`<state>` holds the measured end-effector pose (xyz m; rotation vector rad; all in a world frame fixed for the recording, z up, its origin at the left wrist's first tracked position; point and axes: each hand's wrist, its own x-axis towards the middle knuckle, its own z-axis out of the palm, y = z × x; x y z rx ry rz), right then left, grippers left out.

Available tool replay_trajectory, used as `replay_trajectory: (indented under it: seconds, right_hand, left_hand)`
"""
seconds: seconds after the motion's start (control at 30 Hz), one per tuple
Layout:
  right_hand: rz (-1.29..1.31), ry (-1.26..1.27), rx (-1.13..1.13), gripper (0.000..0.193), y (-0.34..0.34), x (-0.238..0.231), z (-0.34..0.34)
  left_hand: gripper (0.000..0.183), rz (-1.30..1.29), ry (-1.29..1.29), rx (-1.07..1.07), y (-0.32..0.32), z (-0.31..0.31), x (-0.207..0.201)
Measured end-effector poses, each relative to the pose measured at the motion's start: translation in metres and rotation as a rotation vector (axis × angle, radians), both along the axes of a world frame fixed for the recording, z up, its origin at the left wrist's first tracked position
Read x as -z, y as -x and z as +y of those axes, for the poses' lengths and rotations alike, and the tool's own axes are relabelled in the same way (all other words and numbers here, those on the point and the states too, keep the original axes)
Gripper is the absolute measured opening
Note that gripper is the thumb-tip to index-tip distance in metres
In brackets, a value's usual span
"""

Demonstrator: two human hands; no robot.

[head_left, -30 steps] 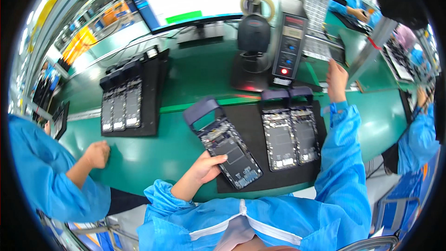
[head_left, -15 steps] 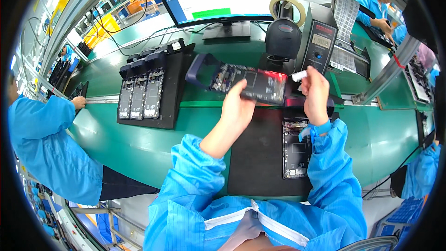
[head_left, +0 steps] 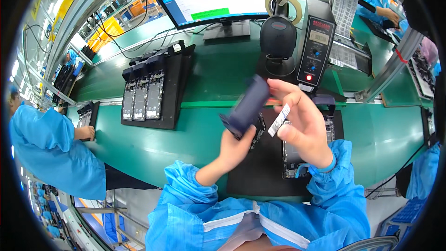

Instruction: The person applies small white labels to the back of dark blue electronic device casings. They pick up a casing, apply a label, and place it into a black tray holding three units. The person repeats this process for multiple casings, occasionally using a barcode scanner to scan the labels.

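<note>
My left hand is closed around a circuit board assembly with a dark blue plastic housing. The assembly is tilted up, its housing blurred by motion, and only a sliver of the board shows. Between thumb and finger of my right hand is a small white printed label, just right of the housing. My right index fingertip is at the housing's upper edge; whether it touches I cannot tell. Below, a second board assembly lies on the black mat, partly hidden by my right hand.
Several board assemblies stand in a row on a black tray at left. Behind my hands are a scanner, a tape roll, a label dispenser and a monitor. A co-worker's sleeve is at far left.
My left hand has drawn the assembly nearer and turned it, so the housing shows rather than the board's face. My right hand has come away from the dispenser with the label, toward the housing.
</note>
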<state>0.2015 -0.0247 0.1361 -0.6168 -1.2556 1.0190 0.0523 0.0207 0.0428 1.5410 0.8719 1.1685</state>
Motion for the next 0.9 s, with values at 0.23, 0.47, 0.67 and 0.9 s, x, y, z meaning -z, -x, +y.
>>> replay_trajectory:
  seconds: [0.23, 0.47, 0.67, 0.9]
  right_hand:
    - [-0.286, -0.055, 0.161, 0.03, 0.006, 0.004, -0.009]
    - [-0.142, 0.054, 0.146, 0.034, 0.003, 0.001, -0.009]
    - [0.008, 0.004, 0.891, 0.015, -0.097, 0.022, 0.053]
    - [-0.1, 0.233, 1.391, 0.03, -0.174, 0.08, 0.06]
  left_hand:
    - [0.034, -0.022, -0.151, 0.169, -0.001, -0.014, -0.011]
    - [0.041, 0.065, -0.186, 0.112, 0.004, -0.016, 0.013]
    - [0.052, -0.243, 0.344, 0.228, 0.025, -0.019, 0.018]
    - [0.078, 0.344, 0.014, 0.084, 0.025, -0.03, 0.032]
